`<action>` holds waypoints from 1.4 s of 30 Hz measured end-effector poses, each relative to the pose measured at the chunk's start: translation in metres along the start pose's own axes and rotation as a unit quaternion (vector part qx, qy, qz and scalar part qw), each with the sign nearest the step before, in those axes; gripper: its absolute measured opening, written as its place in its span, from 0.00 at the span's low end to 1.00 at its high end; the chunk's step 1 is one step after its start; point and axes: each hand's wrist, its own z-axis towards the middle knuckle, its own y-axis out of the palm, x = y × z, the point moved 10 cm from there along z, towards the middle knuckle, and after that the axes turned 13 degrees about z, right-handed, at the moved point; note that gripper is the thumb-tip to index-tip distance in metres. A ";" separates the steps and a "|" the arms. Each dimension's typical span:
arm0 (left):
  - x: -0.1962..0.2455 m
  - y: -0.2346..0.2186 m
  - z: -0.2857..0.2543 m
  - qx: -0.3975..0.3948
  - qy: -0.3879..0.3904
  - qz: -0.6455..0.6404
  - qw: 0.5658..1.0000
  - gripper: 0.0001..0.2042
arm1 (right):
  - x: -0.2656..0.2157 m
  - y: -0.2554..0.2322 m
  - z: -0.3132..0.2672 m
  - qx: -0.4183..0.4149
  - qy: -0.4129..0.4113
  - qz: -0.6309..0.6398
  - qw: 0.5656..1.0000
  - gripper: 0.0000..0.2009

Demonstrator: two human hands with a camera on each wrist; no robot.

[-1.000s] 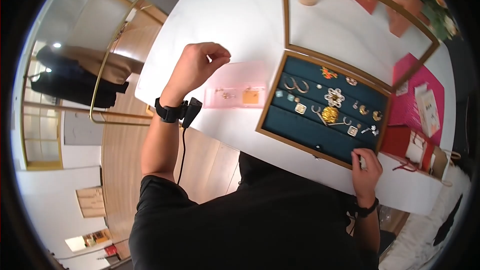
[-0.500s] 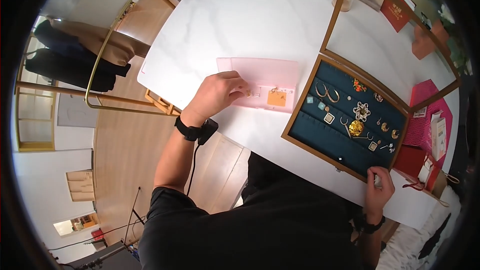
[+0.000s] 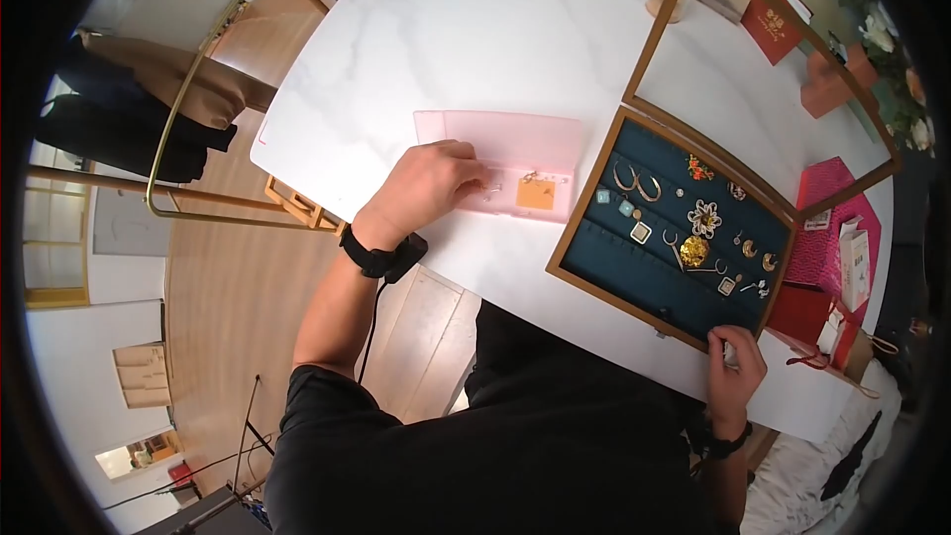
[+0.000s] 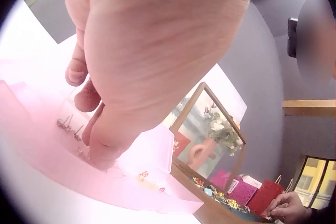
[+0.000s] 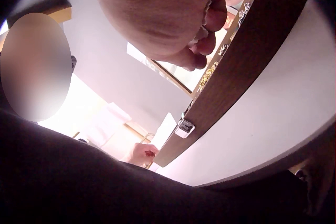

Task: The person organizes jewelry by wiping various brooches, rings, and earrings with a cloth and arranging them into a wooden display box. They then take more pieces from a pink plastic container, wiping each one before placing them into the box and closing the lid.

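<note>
Of the two hands, the left hand (image 3: pixel 421 186) is lowered into a pale pink box (image 3: pixel 510 211) on the white marbled bench (image 3: pixel 386 50). Its fingers point downward, fingertips drawn together inside the compartment; whether they pinch anything cannot be told. The box's hinged lid (image 3: pixel 525 144) is raised. The compartment contains a flat orange square (image 3: pixel 536 193), with small earring-like pieces (image 4: pixel 68 123) lying just beside the fingertips.

The right hand (image 3: pixel 735 376) is at the near right corner of a wooden jewellery case (image 3: pixel 614 298). Its fingers are curled round a small pale item (image 5: pixel 201 35), its kind not determinable.

The case stands to the right of the box, apart from it. Its glazed lid (image 3: pixel 644 50) is upright, and a metal clasp (image 5: pixel 185 128) is fitted to the front wall. On the dark teal lining are a pair of hoop earrings (image 3: pixel 649 187), an orange floral brooch (image 3: pixel 699 167), a silver flower brooch (image 3: pixel 704 219), a round golden ornament (image 3: pixel 694 252) and a pair of gold crescent earrings (image 3: pixel 749 249).

Beyond the case's right side lie a magenta bag (image 3: pixel 824 253) and a white packet (image 3: pixel 854 267). A red booklet (image 3: pixel 773 24) stands behind the glazed lid.
</note>
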 end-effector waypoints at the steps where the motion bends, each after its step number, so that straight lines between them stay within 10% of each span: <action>1: 0.003 -0.002 0.002 0.003 0.007 0.015 1.000 0.06 | 0.000 0.001 0.001 -0.002 0.001 -0.002 1.000 0.06; 42: 0.030 -0.009 0.036 0.023 -0.170 -0.074 0.982 0.04 | 0.011 -0.011 -0.001 0.005 -0.074 0.073 0.995 0.06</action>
